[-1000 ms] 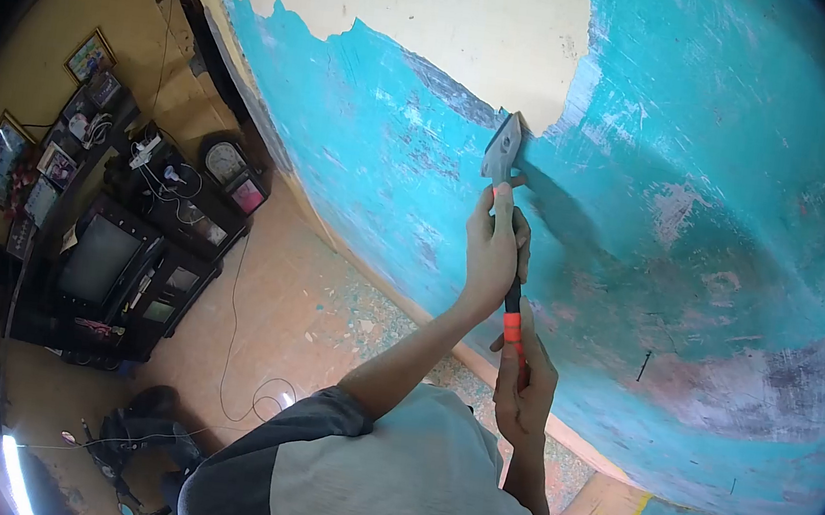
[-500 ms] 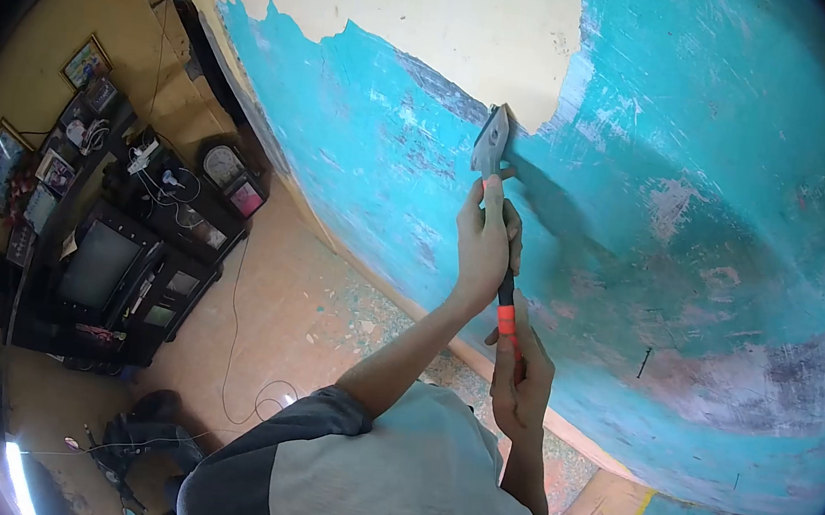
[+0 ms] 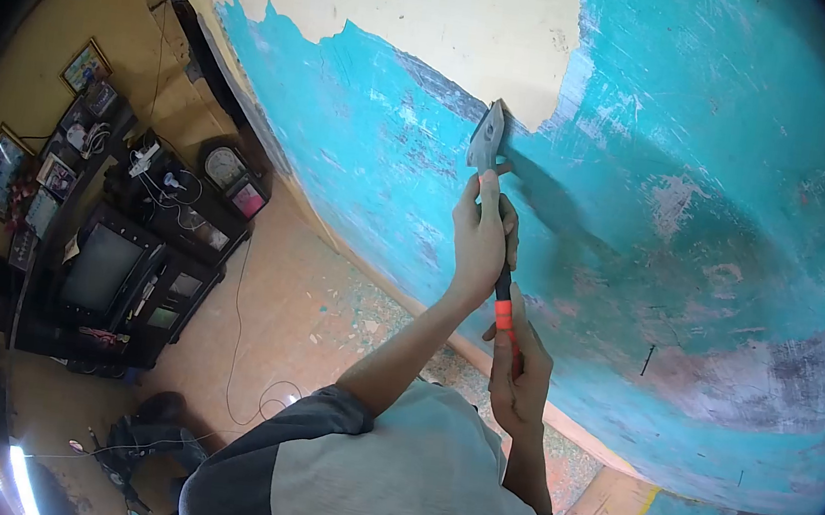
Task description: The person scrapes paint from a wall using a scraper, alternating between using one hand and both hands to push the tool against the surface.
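Note:
A long-handled paint scraper (image 3: 486,137) with a grey metal head and a black and orange handle rests against the wall. Its blade touches the border between the turquoise paint (image 3: 365,132) and the cream bare patch (image 3: 449,10). My left hand (image 3: 479,249) is wrapped around the handle just below the head. Lower down, my right hand (image 3: 523,380) grips the orange end of the same handle. The palm sides of both hands are partly hidden.
Paint flakes (image 3: 356,317) litter the floor along the wall base. A nail (image 3: 647,360) sticks out of the wall at right. To the left stands a dark cabinet with a television (image 3: 102,267), cables and framed pictures. A motorcycle (image 3: 136,450) is at lower left.
The scraper head and my left hand have shifted slightly left, with the blade tip a little higher. My right hand has barely moved. Both hands keep their grip.

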A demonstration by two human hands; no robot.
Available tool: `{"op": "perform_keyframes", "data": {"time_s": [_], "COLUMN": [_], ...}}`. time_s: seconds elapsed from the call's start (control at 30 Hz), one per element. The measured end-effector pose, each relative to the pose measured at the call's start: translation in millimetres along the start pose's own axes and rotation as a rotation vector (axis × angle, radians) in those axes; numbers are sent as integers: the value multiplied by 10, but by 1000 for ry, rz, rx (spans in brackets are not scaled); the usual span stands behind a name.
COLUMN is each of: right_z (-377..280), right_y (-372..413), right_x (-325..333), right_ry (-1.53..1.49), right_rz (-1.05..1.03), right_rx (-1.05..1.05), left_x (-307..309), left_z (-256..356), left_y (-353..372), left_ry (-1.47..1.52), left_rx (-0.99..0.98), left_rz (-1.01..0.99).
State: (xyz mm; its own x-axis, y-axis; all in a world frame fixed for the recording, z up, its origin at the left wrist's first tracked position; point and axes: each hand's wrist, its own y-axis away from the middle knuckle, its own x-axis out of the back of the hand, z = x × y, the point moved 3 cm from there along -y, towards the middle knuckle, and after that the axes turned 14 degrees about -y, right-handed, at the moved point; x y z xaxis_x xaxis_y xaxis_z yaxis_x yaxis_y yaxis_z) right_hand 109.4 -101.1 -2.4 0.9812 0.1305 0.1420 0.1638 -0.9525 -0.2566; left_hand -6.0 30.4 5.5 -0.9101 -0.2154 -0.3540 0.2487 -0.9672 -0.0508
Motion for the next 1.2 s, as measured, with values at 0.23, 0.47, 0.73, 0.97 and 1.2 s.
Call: {"op": "perform_keyframes", "data": {"time_s": [0.23, 0.47, 0.73, 0.97, 1.2], "right_z": [20, -10, -92, -18, -92], "right_y": [133, 112, 146, 63, 112], "right_x": [113, 24, 95, 27, 56], "right_ry": [-29, -72, -16, -46, -40], "right_rz": [25, 20, 30, 30, 26], "right_rx": [-51, -95, -54, -9, -22], "left_x": [-115, -47, -120, -56, -99], "left_z": [-45, -10, -30, -19, -15], "left_y": [108, 71, 119, 48, 125], "left_ry": [13, -47, 8, 10, 13], "left_rx": [27, -2, 26, 7, 11], "left_rz": [-28, -30, -10, -6, -15]}}
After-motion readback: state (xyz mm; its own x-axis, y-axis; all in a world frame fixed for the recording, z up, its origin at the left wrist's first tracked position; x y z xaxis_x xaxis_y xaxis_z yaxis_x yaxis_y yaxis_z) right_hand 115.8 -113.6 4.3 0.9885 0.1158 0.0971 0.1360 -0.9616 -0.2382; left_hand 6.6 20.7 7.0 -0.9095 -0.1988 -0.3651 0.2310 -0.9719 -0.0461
